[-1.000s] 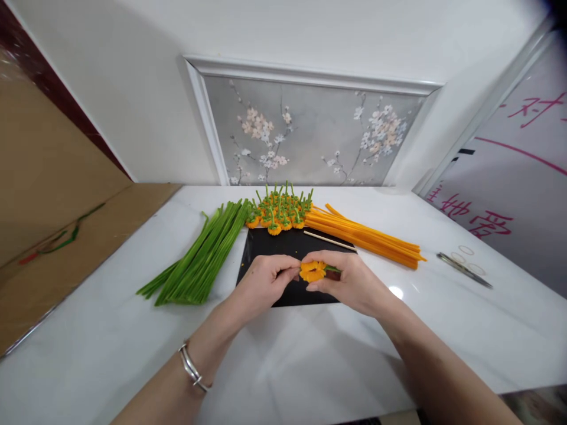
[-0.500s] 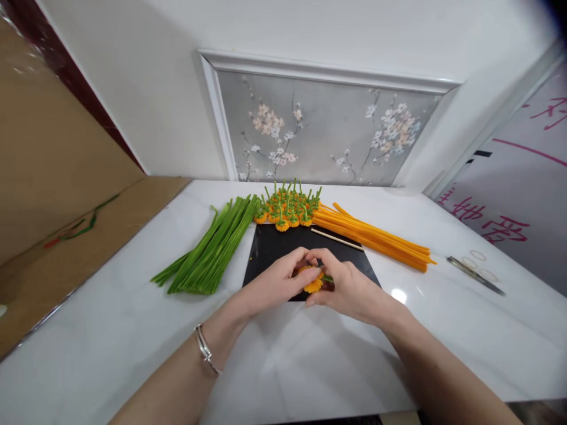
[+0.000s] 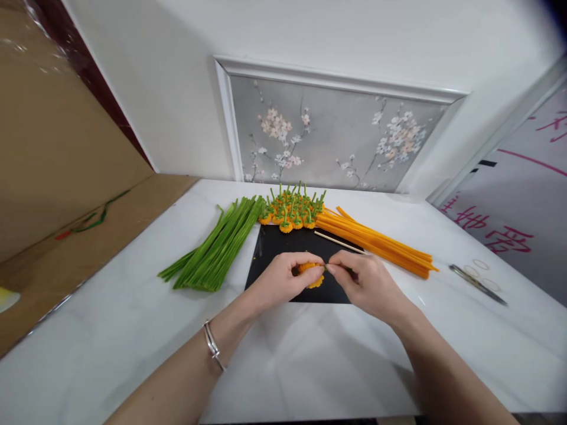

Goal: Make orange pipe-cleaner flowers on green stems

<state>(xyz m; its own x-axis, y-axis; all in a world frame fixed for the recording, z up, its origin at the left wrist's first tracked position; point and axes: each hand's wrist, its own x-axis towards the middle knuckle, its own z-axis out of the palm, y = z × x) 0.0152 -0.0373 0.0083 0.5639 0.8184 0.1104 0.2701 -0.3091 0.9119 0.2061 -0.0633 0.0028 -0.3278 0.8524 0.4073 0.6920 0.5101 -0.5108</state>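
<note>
My left hand [image 3: 287, 276] grips an orange flower [image 3: 316, 277] between thumb and fingers, over the black mat [image 3: 277, 251]. At the flower's right side, my right hand [image 3: 365, 280] pinches its short green stem [image 3: 326, 267] between thumb and forefinger. The two hands' fingertips nearly meet. Behind the mat stand several finished orange flowers [image 3: 286, 225], heads down with green stems pointing up. Green fuzzy sticks [image 3: 217, 251] lie in a bundle on the left, orange ones [image 3: 376, 239] on the right.
A thin pale stick [image 3: 339, 242] lies across the mat's back right part. Scissors [image 3: 478, 284] and several thin rings [image 3: 481, 264] are at the right on the white table [image 3: 283, 366]. Brown cardboard [image 3: 110, 218] borders the left side, and a wall with a framed flower panel [image 3: 336, 130] rises behind.
My right hand has shifted right and turned, its fingers now pinching the stem instead of curling around the flower. The view has shifted slightly.
</note>
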